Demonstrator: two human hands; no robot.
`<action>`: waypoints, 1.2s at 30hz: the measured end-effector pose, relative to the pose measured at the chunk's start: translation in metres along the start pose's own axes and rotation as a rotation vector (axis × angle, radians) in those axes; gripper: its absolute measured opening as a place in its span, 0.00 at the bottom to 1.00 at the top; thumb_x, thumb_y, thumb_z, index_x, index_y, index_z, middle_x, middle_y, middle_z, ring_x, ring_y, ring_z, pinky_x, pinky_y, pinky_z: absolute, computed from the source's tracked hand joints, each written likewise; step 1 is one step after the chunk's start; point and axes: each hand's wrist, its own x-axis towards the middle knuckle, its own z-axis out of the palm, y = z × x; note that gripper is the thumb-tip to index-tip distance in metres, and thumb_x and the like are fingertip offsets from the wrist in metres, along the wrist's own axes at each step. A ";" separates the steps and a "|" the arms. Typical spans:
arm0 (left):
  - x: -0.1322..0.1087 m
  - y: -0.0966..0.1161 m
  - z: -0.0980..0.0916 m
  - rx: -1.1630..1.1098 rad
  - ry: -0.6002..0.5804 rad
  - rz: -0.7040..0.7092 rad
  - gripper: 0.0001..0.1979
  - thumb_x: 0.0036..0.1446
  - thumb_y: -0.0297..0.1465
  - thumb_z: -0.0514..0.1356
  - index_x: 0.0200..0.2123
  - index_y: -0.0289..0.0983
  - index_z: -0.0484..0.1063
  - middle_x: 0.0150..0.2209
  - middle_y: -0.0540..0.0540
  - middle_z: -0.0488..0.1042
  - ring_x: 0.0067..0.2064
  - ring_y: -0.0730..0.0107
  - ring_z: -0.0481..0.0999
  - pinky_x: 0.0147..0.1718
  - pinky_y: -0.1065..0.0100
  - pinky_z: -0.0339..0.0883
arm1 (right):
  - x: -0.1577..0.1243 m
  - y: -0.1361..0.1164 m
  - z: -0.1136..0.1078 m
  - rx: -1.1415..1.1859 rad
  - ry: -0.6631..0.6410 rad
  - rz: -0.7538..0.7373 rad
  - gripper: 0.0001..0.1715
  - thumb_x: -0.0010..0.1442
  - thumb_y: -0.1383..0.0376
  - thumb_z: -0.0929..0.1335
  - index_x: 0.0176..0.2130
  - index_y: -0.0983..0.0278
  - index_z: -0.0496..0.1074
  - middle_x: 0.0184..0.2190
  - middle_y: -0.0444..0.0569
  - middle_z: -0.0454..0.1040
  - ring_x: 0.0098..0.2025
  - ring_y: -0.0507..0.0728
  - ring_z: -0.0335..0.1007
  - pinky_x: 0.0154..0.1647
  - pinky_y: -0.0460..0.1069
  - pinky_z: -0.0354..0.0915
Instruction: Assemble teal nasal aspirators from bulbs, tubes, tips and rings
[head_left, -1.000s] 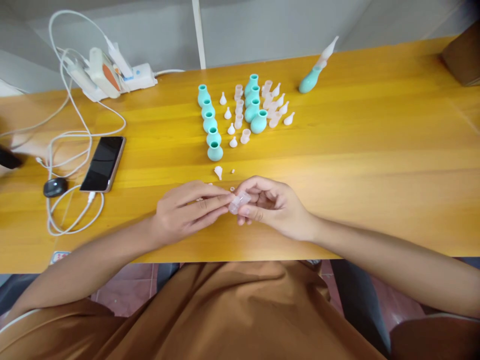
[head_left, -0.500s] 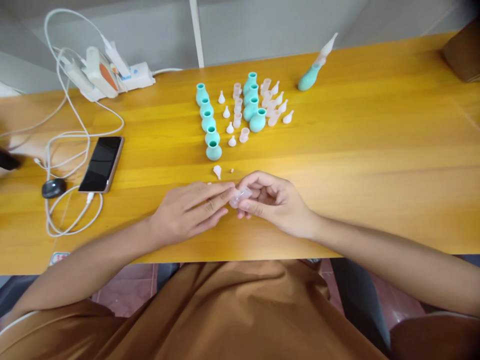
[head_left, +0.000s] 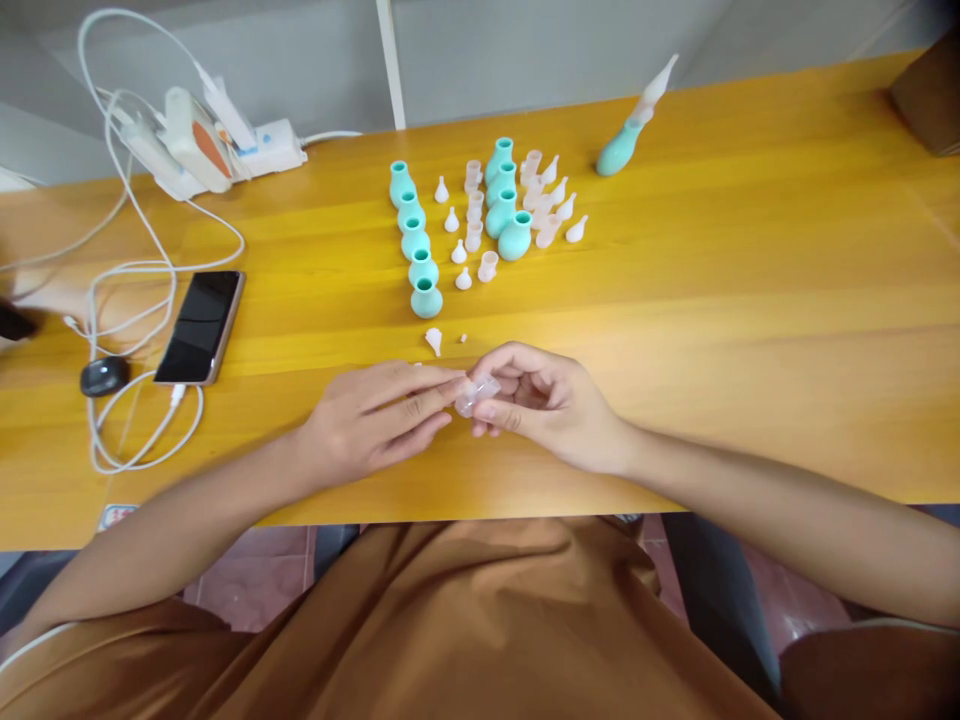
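My right hand (head_left: 547,405) pinches a small clear plastic cup piece (head_left: 477,393) between thumb and fingers, just above the near part of the yellow wooden table (head_left: 750,300). My left hand (head_left: 375,420) lies beside it with fingers stretched out, its fingertips touching the piece's left end. Just beyond the hands lie a white cone tip (head_left: 435,342) and a tiny white bit (head_left: 463,338). Farther back stand rows of teal bulbs (head_left: 426,298), white cone tips and clear cups (head_left: 488,264).
An assembled teal bulb with a white nozzle (head_left: 626,135) lies at the back. On the left are a black phone (head_left: 199,325), looping white cables (head_left: 135,270), a power strip with chargers (head_left: 210,145) and a small black puck (head_left: 103,375). A brown box (head_left: 930,95) sits at far right.
The hands have stayed together on the clear piece, with only small finger shifts. The view has drifted slightly, so the table's objects sit a little higher in the picture.
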 end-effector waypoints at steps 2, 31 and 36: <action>-0.001 0.002 0.002 -0.059 0.019 -0.081 0.24 0.70 0.25 0.69 0.66 0.39 0.76 0.55 0.39 0.87 0.48 0.65 0.90 0.50 0.67 0.85 | 0.000 0.000 -0.001 0.009 -0.002 0.010 0.19 0.69 0.59 0.80 0.49 0.63 0.73 0.44 0.50 0.84 0.38 0.51 0.83 0.43 0.48 0.81; 0.004 -0.013 0.003 -0.191 -0.018 -0.440 0.10 0.67 0.28 0.69 0.50 0.41 0.77 0.42 0.49 0.81 0.40 0.71 0.80 0.41 0.68 0.76 | 0.021 -0.001 -0.036 -0.790 0.132 -0.410 0.15 0.78 0.60 0.71 0.38 0.63 0.73 0.30 0.44 0.74 0.30 0.51 0.69 0.34 0.48 0.65; 0.005 -0.022 -0.001 0.000 -0.056 -0.532 0.06 0.65 0.26 0.66 0.44 0.40 0.75 0.42 0.48 0.79 0.43 0.67 0.80 0.43 0.65 0.76 | 0.035 0.003 -0.042 -1.265 0.042 -0.573 0.20 0.77 0.72 0.62 0.58 0.60 0.79 0.57 0.56 0.81 0.59 0.64 0.75 0.59 0.61 0.66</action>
